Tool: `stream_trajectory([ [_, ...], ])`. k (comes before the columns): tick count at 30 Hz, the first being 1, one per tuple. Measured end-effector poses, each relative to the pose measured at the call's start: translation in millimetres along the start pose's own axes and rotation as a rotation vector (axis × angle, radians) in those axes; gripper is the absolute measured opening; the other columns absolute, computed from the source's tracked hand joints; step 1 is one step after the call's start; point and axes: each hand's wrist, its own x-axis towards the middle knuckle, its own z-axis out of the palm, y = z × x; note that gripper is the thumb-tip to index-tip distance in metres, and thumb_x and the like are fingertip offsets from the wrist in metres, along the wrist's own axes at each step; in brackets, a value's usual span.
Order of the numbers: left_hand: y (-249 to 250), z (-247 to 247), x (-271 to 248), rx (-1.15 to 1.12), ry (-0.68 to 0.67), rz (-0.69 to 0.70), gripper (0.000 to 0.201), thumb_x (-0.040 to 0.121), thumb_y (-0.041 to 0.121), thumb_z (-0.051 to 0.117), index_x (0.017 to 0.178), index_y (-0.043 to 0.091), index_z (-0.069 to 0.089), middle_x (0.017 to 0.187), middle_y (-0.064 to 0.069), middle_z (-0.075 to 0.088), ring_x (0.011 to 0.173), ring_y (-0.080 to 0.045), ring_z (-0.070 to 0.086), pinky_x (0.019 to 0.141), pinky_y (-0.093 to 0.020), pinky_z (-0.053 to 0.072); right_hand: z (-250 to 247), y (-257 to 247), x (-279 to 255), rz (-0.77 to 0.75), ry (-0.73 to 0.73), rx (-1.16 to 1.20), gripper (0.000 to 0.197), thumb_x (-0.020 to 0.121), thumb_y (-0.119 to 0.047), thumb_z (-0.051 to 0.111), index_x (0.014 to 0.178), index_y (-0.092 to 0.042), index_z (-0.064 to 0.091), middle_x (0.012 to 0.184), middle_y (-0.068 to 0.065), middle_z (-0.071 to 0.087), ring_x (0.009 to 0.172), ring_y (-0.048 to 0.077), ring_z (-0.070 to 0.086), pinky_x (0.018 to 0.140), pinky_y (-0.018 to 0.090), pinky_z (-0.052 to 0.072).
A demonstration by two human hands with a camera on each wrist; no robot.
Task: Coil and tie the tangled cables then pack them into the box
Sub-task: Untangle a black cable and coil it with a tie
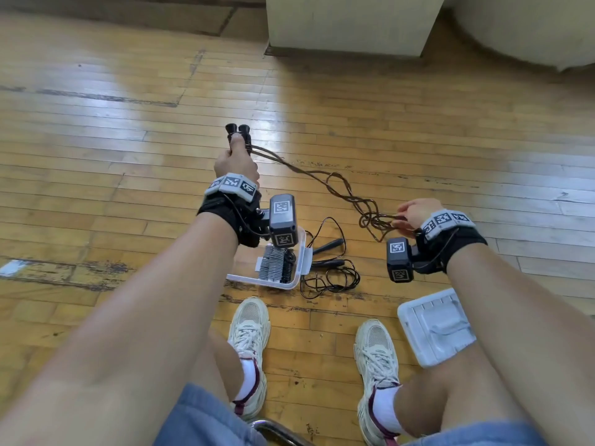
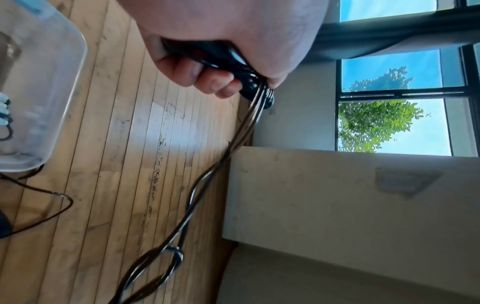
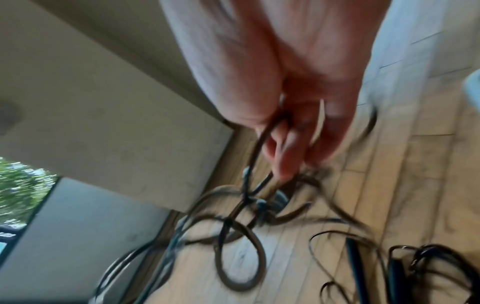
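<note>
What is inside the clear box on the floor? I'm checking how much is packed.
The clear box holds grey and black coiled bundles. The left wrist's camera unit covers its far end, so anything there is hidden.

Scuffed wood plank floor point(image 1: 418, 130) under me, glare patches on it. Beige pillar point(image 1: 351, 24) ahead. Dark-framed window point(image 2: 405, 98) behind it, blue sky and a green tree point(image 2: 376, 125) outside.

floor point(image 1: 418, 123): glossy scuffed wood | box point(image 1: 297, 275): clear smooth plastic | handles point(image 2: 233, 67): glossy black plastic | lid point(image 1: 434, 326): white plastic
</note>
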Motion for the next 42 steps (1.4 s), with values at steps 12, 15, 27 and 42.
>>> stream_trajectory([
  [12,-16.3,23.9,-46.1,0.145,-0.488,0.0,0.044,0.097,0.055,0.051,0.083,0.013,0.052,0.057,0.004,0.047,0.041,-0.009,0.04,0.04,-0.022,0.034,46.4,-21.4,-23.8,-0.432,-0.135,-0.787,0.035,0.099,-0.014,0.051,0.133,-0.021,0.059,0.136,0.001,0.059,0.115,0.02,0.061,0.095,0.034,0.05],
  [15,-17.6,29.6,-53.2,0.218,-0.566,0.085,0.047,0.097,0.055,0.051,0.076,0.014,0.051,0.058,-0.001,0.047,0.042,-0.012,0.039,0.04,-0.023,0.033,54.8,-34.0,-41.5,-0.58,-0.462,-0.413,0.059,0.091,-0.009,0.064,0.144,-0.024,0.045,0.148,-0.004,0.049,0.133,0.014,0.048,0.11,0.036,0.038],
  [27,-14.5,23.4,-48.7,0.478,-0.549,0.426,0.041,0.101,0.047,0.05,0.075,0.016,0.058,0.057,0.001,0.057,0.039,-0.006,0.047,0.042,-0.02,0.037,71.0,-49.1,-61.0,-0.506,-0.682,0.065,0.035,0.098,-0.039,0.055,0.104,-0.006,0.067,0.08,0.001,0.062,0.069,0.012,0.052,0.066,0.025,0.043],
  [42,-14.5,20.7,-51.0,0.519,-0.613,0.246,0.04,0.098,0.05,0.053,0.086,0.012,0.062,0.062,-0.001,0.053,0.047,-0.013,0.043,0.039,-0.019,0.033,56.4,-53.1,-69.1,-0.832,-0.336,-0.334,0.022,0.103,-0.03,0.051,0.094,-0.016,0.066,0.068,-0.003,0.05,0.058,0.013,0.041,0.057,0.029,0.037],
])
